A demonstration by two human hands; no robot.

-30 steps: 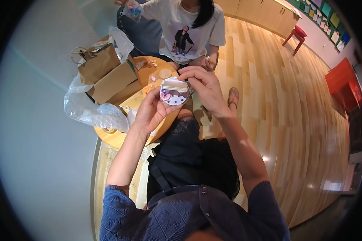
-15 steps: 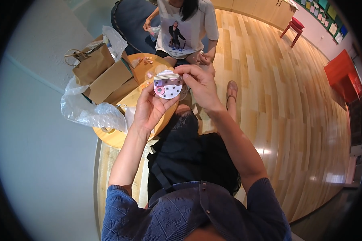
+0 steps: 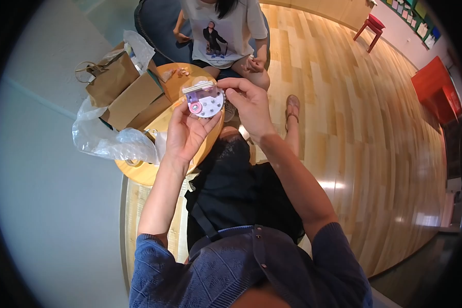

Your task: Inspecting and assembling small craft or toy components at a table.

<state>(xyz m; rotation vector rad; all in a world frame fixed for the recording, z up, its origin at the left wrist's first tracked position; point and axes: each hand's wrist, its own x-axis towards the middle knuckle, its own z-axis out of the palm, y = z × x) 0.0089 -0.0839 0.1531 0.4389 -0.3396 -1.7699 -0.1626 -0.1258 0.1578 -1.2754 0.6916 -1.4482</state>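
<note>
My left hand (image 3: pixel 185 134), palm up, holds a small round white disc (image 3: pixel 212 108) by its lower left rim. The disc is covered with dark-looking dots or studs, and a pink round piece (image 3: pixel 195 107) sits at its left side. A pale striped bar (image 3: pixel 197 88) lies across its upper part, with a purple piece (image 3: pixel 192 97) just below. My right hand (image 3: pixel 252 107) is closed in a pinch, thumb and forefinger at the right end of the bar. Whether a small part sits between those fingertips is too small to make out.
Under my hands stands a round wooden table (image 3: pixel 138 173). On it are an open cardboard box (image 3: pixel 136 100), a brown paper bag (image 3: pixel 113 82), bubble wrap (image 3: pixel 113 143) and small orange pieces (image 3: pixel 182 71). A person (image 3: pixel 226 31) sits opposite. A red stool (image 3: pixel 370 31) stands far right.
My hands and the disc appear slightly farther left and higher, as does the whole scene. The person opposite has lowered one hand, and the clear packet it held no longer shows.
</note>
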